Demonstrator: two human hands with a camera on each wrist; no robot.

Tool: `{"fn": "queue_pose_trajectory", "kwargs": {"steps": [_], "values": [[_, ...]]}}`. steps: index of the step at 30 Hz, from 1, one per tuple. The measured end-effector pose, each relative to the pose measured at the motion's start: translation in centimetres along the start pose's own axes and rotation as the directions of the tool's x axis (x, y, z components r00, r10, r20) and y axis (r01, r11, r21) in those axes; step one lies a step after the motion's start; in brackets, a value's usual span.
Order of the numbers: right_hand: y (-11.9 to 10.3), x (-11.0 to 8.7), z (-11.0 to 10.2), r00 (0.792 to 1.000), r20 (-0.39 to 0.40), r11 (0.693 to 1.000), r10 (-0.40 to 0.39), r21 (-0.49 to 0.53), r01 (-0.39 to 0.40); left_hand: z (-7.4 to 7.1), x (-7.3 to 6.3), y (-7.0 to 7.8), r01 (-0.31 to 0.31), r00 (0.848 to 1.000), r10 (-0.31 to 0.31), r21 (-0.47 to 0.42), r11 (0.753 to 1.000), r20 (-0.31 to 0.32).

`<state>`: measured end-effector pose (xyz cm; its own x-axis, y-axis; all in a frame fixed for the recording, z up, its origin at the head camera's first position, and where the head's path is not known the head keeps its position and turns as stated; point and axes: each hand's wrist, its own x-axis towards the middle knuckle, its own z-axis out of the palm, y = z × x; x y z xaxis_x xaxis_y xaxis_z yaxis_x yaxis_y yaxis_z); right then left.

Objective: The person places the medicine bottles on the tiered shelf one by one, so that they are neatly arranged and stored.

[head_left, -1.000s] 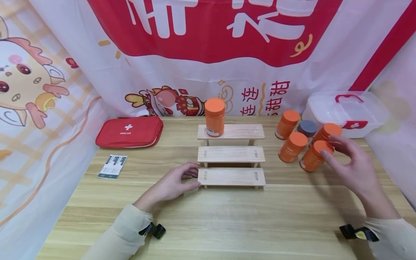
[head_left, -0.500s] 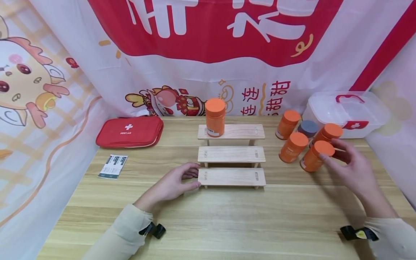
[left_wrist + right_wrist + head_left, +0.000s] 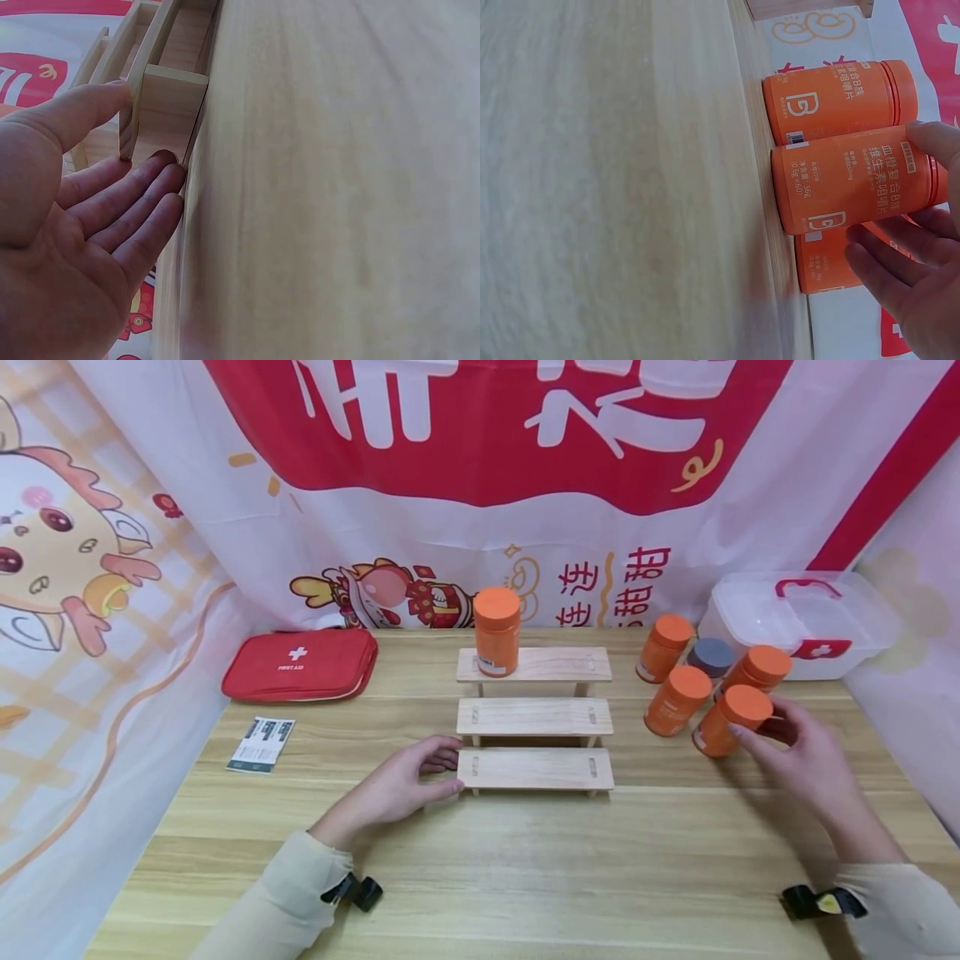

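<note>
My left hand (image 3: 408,781) holds the left end of the lowest step of a wooden three-step riser (image 3: 534,768), thumb at the front corner and index finger behind it. In the left wrist view the thumb and index finger touch opposite edges of the board (image 3: 133,112). On the right, my right hand (image 3: 806,756) grips the nearest orange supplement bottle (image 3: 720,731), which stands on the table; its thumb lies on the side below the cap. The right wrist view shows that bottle (image 3: 847,178) between thumb and fingers, with orange bottles on either side. Another orange bottle (image 3: 497,639) stands on the top step.
Close behind the gripped bottle stand more orange bottles (image 3: 677,702) and one with a grey cap (image 3: 711,657). A clear first-aid box (image 3: 765,610) sits at the back right. At the left lie a red first-aid pouch (image 3: 300,668) and a printed card (image 3: 261,745).
My right hand has shifted slightly left and closed in around the nearest orange bottle, its thumb moving from the cap down to the side. The left hand and riser have stayed put.
</note>
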<state>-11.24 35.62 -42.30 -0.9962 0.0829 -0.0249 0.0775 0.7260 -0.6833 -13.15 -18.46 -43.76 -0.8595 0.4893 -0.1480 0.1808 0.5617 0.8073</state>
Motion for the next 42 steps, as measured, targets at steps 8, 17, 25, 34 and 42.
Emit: {"fn": "queue_pose_trajectory", "kwargs": {"steps": [8, 17, 25, 34, 42], "values": [[0.0, -0.1, 0.1, 1.000, -0.006, 1.000, -0.002, 0.029, 0.002, 0.0, 0.0, 0.1, 0.008, 1.000, -0.008, 0.003, 1.000, -0.001], [0.0, -0.2, 0.2, 1.000, -0.010, 0.999, 0.028, 0.039, -0.027, 0.0, 0.0, -0.1, -0.006, 1.000, 0.006, -0.005, 1.000, 0.002], [-0.1, -0.4, 0.2, 0.999, -0.049, 0.999, 0.013, 0.054, -0.010, 0.0, 0.1, -0.1, -0.003, 1.000, 0.003, 0.002, 1.000, -0.001], [-0.9, -0.8, -0.1, 0.996, -0.084, 0.999, 0.017, 0.053, -0.013, 0.1, 0.1, -0.1, -0.010, 1.000, 0.010, -0.018, 1.000, 0.000], [-1.9, -1.2, -0.2, 0.992, -0.122, 0.998, 0.018, 0.068, -0.010, 0.1, 0.1, -0.1, -0.041, 0.999, 0.041, -0.019, 0.999, -0.003]]}}
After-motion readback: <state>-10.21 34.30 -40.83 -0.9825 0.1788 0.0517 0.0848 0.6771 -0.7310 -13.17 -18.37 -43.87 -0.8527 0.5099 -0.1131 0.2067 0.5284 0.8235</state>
